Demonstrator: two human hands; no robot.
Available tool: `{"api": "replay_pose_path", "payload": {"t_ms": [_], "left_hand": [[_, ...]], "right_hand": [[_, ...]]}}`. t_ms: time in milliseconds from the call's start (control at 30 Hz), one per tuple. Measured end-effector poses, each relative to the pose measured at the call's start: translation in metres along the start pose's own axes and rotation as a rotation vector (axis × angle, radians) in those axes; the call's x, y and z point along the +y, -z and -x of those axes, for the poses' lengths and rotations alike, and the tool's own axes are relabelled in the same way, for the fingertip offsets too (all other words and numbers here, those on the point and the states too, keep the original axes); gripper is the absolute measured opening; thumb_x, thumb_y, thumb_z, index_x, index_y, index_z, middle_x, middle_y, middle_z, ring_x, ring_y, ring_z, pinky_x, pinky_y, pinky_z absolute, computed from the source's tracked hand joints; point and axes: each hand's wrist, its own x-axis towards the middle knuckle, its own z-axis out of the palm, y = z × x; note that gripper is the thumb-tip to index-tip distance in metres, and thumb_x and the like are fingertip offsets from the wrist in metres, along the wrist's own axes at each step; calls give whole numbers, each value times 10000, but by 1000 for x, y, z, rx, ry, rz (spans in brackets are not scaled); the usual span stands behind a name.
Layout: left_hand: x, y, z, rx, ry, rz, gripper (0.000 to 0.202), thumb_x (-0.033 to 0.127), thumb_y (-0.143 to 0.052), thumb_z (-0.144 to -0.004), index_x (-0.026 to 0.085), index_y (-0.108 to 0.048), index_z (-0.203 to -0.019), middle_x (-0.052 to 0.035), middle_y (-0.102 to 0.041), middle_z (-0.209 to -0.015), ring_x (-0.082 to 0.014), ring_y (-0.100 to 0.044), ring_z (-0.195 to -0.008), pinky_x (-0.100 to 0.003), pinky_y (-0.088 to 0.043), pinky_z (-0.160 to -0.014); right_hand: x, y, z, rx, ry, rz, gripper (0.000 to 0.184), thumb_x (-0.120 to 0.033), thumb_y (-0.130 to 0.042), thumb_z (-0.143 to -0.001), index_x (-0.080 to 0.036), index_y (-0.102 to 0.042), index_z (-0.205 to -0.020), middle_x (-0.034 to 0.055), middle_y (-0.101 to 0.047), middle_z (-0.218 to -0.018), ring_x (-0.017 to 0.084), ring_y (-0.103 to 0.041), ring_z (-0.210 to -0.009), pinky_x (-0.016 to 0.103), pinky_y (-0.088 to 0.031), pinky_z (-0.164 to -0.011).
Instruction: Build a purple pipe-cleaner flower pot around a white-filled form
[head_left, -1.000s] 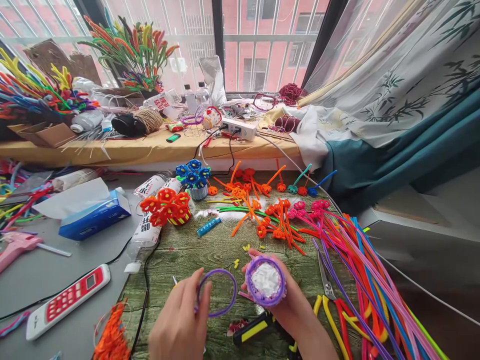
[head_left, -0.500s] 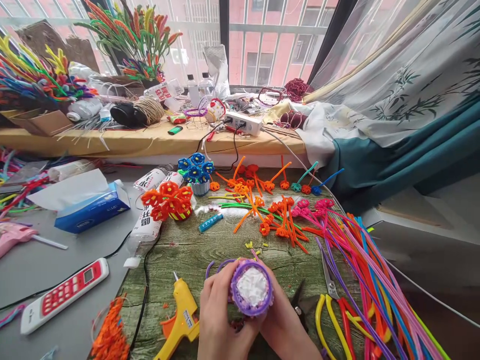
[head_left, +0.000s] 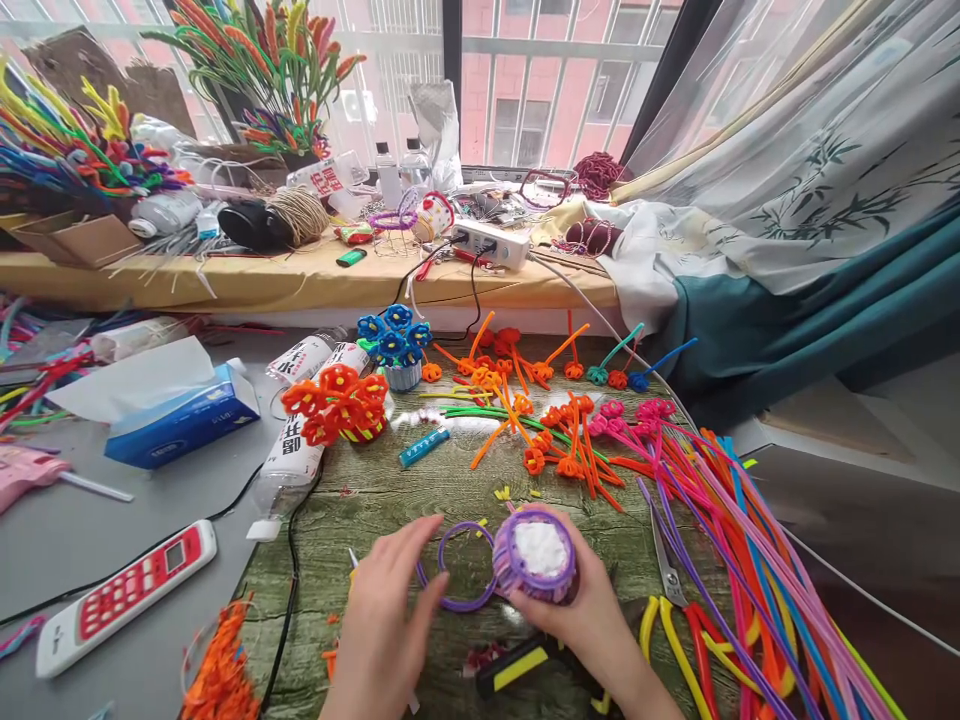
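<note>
My right hand (head_left: 585, 610) is wrapped round a small purple pot (head_left: 531, 585) with a fuzzy purple rim and a white filling in its top. Left of the pot is a loop of purple pipe cleaner (head_left: 442, 545); whether it joins the pot I cannot tell. Beside that loop, my left hand (head_left: 386, 610) holds nothing, its thumb and fingers spread apart. Beneath the left hand the yellow glue gun is almost wholly hidden. Below the pot, a black and yellow tool (head_left: 517, 668) lies on the green wood-grain mat (head_left: 375, 500).
Orange pipe-cleaner flowers (head_left: 570, 430) lie scattered beyond my hands. Pots of red-orange flowers (head_left: 337, 400) and blue flowers (head_left: 394, 345) stand behind. Yellow-handled pliers (head_left: 667, 640), scissors (head_left: 667, 570) and bundled pipe cleaners (head_left: 757, 560) lie right. A bottle (head_left: 289, 470) and cable are left.
My left hand has let go of the pot and moved left, over the glue gun. The right hand has shifted the pot slightly right, showing its side and the purple loop.
</note>
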Motion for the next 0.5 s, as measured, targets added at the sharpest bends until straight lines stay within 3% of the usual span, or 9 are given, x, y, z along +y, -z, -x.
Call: {"api": "replay_pose_path", "payload": {"t_ms": [100,267,400,500], "left_hand": [[-8,6,-6,13,112,-215,237,324,-512,-988,214,-682,-1112,-80,-726,-1077,-295,-639,-1016,-464,-479,-848],[-4,-6,-11,-46,173,-380,91,234,-598,-957,172,-653,-994,-15,-651,-938,-195,-601,-905,-385,-470,-837],[-4,-9,-12,-56,236,-322,153,266,-599,-954,177,-616,-831,9,-597,-816,-178,-570,-831,-373,-458,-824],[-2,4,-11,-56,282,-153,192,341,-583,-936,197,-615,-813,2,-616,-789,-191,-564,-790,-373,-435,-796]], "right_hand": [[7,9,-6,123,-29,79,714,-387,-929,-617,-239,-603,-1235,109,-722,-1257,338,-680,-1148,444,-514,-1010],[8,3,-9,250,-37,171,693,-392,-909,-632,-266,-591,-1234,86,-726,-1194,344,-666,-1110,460,-484,-988],[7,-1,-7,260,-38,180,730,-425,-922,-608,-266,-602,-1244,87,-727,-1196,352,-675,-1105,447,-494,-969],[9,2,-5,254,-35,172,751,-416,-931,-609,-276,-600,-1268,85,-724,-1212,356,-668,-1120,451,-486,-984]]}}
